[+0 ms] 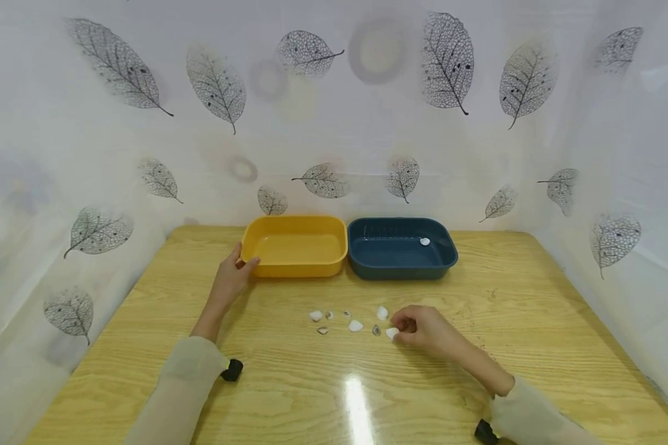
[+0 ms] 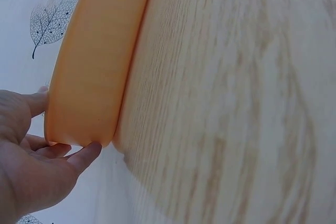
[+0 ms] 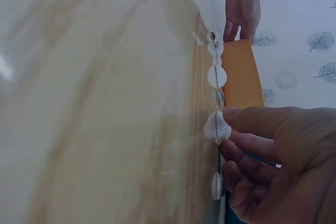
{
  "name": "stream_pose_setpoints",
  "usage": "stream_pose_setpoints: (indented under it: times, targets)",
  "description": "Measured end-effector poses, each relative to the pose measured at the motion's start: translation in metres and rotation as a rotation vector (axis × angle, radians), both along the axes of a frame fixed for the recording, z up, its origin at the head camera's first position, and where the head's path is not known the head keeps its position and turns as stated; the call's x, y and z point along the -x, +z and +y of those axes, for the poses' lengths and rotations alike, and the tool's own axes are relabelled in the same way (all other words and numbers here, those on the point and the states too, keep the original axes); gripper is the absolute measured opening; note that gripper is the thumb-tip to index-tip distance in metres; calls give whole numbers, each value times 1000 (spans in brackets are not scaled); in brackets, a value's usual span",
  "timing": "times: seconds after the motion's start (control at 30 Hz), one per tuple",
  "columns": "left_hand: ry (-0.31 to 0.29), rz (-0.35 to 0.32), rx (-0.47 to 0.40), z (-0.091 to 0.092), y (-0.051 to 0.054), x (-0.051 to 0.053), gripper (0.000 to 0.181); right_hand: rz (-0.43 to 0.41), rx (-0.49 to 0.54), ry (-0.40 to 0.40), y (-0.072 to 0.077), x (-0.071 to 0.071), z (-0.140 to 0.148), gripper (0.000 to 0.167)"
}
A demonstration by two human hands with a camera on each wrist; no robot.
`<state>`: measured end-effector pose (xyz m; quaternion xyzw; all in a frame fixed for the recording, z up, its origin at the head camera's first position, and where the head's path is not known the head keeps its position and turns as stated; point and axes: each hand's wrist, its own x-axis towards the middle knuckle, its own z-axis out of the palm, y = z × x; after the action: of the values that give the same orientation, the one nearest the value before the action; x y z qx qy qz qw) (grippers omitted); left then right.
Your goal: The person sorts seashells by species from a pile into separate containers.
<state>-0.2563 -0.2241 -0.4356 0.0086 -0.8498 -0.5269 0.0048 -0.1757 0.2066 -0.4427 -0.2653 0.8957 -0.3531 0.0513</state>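
Observation:
At the left end of a yellow plastic basin (image 1: 295, 271), my left hand (image 1: 231, 278) holds the corner, its thumb and fingers around the wall. My right hand (image 1: 425, 330) pinches a white ribbed seashell (image 3: 216, 127) between thumb and fingers, low over the table. Left of that hand lie several loose shells, among them a white shell (image 1: 355, 326), another white shell (image 1: 382, 313) and a small dark shell (image 1: 376, 330). A dark blue basin (image 1: 401, 272) stands right beside the yellow one, with a white shell (image 1: 425, 241) in it.
Both basins stand at the back of a wood-grain table (image 1: 289, 395), close to a white sheet (image 1: 334, 136) printed with leaves. The sheet also rises along both sides. Light glares off the table's near middle.

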Motion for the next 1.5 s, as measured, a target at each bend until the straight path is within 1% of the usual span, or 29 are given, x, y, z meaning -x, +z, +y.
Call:
stream_pose_setpoints:
  times: [0.2, 0.43, 0.63, 1.03, 1.23, 1.4, 1.5]
  targets:
    - [4, -3, -9, -1, -1, 0, 77, 22, -53, -22, 1, -3, -4, 17]
    - [3, -2, -7, 0, 0, 0, 77, 63, -80, -35, 1, -4, -7, 11]
    - [2, 2, -14, 1, 3, 0, 77, 67, -89, -41, 2, -4, -8, 9]
    - [-3, -2, -15, 1, 5, 0, 77, 51, -59, -7, 1, -4, -9, 10]
    - [2, -3, -12, 1, 5, -1, 77, 34, -50, -7, 1, -5, -8, 9]
    - [6, 1, -9, 1, 3, -1, 76, -3, -16, 7, 1, -5, -5, 9]
    - [5, 0, -12, 0, 1, 0, 76, -49, 13, 5, 0, -4, -3, 6]
